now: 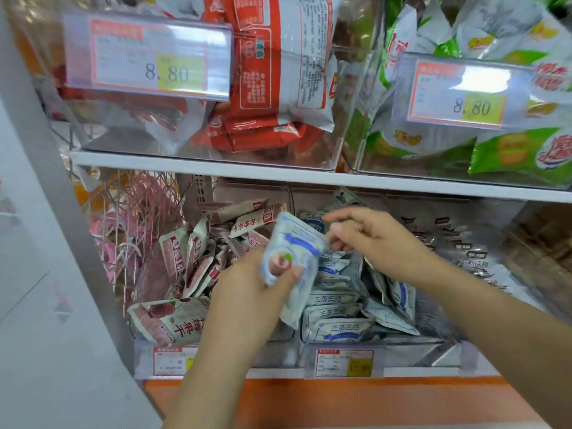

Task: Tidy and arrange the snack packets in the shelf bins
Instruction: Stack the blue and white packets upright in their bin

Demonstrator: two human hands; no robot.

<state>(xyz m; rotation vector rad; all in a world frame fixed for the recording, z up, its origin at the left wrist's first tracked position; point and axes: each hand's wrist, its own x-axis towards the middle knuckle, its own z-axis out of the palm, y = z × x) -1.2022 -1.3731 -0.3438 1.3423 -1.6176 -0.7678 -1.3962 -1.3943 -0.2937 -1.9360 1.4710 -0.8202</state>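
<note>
My left hand [247, 292] grips a white-and-blue snack packet [297, 243], thumb pressed on its front, and holds it upright above the divider between two clear bins. My right hand [365, 233] hovers over the middle bin [411, 342], fingers curled down among more white-and-blue packets [337, 326]; whether it holds one I cannot tell. The left bin [145, 354] holds several dark-red-and-cream packets [173, 320] lying in disorder.
To the right are dark grey packets [473, 258] in another bin. The upper shelf [278, 168] carries clear bins of orange-red packets [266, 72] and green-white bags [510, 150] with 8.80 price tags. A grey upright post [62, 212] and wire mesh [130, 218] bound the left side.
</note>
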